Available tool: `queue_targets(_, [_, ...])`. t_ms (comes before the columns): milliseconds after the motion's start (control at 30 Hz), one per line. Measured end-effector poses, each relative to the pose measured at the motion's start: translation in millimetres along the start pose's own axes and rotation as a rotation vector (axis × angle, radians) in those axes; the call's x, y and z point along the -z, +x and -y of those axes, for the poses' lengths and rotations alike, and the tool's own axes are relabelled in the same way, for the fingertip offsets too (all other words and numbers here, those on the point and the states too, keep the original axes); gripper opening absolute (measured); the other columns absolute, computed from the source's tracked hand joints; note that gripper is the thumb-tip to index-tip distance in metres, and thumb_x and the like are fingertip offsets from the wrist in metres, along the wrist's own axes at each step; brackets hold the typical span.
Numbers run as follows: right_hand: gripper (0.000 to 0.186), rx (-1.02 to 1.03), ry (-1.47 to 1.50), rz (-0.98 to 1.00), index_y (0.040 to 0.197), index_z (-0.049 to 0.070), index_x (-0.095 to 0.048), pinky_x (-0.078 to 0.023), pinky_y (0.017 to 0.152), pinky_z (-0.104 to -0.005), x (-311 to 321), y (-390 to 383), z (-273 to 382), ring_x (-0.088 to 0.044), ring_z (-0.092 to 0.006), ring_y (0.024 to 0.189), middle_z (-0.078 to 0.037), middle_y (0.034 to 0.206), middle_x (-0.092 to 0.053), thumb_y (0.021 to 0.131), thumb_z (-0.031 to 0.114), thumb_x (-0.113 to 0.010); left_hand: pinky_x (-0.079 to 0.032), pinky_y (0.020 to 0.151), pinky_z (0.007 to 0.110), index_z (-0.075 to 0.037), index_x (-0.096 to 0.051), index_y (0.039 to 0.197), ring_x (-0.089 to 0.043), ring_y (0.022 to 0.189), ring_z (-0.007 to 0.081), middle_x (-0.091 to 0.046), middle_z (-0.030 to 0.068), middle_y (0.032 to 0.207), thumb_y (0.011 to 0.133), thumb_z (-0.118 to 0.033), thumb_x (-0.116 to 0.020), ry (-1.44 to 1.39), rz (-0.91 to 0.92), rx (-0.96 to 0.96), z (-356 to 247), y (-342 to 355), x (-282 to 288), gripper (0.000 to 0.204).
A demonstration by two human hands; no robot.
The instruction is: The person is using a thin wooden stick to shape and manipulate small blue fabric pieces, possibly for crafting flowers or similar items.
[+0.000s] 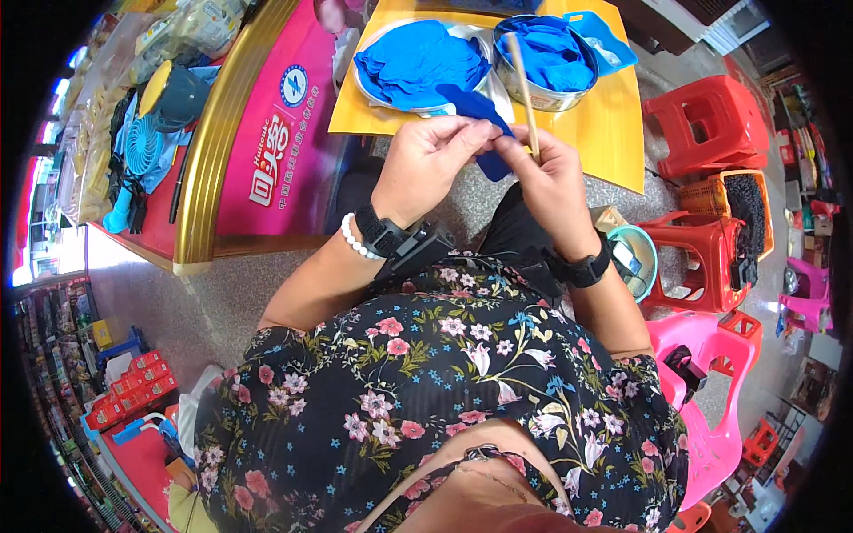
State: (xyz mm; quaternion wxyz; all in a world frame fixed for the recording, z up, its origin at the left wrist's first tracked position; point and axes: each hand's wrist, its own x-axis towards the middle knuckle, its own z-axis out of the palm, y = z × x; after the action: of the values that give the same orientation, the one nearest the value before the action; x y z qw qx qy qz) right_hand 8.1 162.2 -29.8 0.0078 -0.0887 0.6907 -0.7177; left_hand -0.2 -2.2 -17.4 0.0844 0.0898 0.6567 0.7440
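Note:
A flat dark blue piece, which looks like cloth point(477, 104), is held in front of me between both hands. My left hand point(425, 162) pinches it with thumb and fingers near its middle. My right hand point(553, 182) is closed on its other side and also holds a thin wooden stick point(521, 82) that points up and away. The tip of the stick reaches over a round tin point(555, 99) filled with blue pieces. Left of the tin, a white-rimmed round tray point(433, 112) holds a heap of brighter blue pieces point(421, 62).
The tray and tin stand on a yellow tabletop point(622, 147) with a blue plastic basket point(611, 51) at its far right. A pink, gold-edged counter point(267, 142) is at left. On the right are red stools point(711, 115), a pink chair point(715, 444) and a light-blue bucket point(647, 249).

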Motion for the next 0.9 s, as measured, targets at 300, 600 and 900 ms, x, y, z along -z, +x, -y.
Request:
queue_targets(300, [0.008,-0.067,0.051,-0.016,0.085,0.002,-0.062,-0.038,0.052,-0.0181,3,1,6,-0.046,-0.002,0.06,0.004,0.07,-0.056,0.085,0.009,-0.065,-0.048,0.066,0.019,0.001,-0.064,0.091,-0.059,0.071,0.0065,-0.064,0.0032,0.079,0.086,-0.013,-0.065,-0.053,-0.006,0.049,2,-5,3,0.015])
queue_targets(600, [0.017,0.016,-0.05,-0.012,0.072,0.005,-0.053,-0.038,0.05,-0.0189,-4,0,0,-0.044,-0.0022,0.059,0.005,0.065,-0.051,0.08,0.003,-0.068,-0.05,0.066,0.021,-0.006,-0.061,0.099,-0.059,0.073,0.0056,-0.063,-0.0007,0.084,0.088,-0.015,-0.062,0.027,0.077,0.093,4,1,-1,0.014])
queue_targets(900, [0.017,-0.047,0.019,0.018,0.074,0.006,-0.053,-0.038,0.053,-0.0194,-3,0,-4,-0.043,-0.0025,0.061,0.005,0.068,-0.049,0.077,0.004,-0.069,-0.052,0.067,0.023,-0.008,-0.061,0.099,-0.061,0.077,0.0077,-0.063,-0.0009,0.087,0.089,-0.018,-0.06,-0.189,0.062,0.281,2,2,0,0.014])
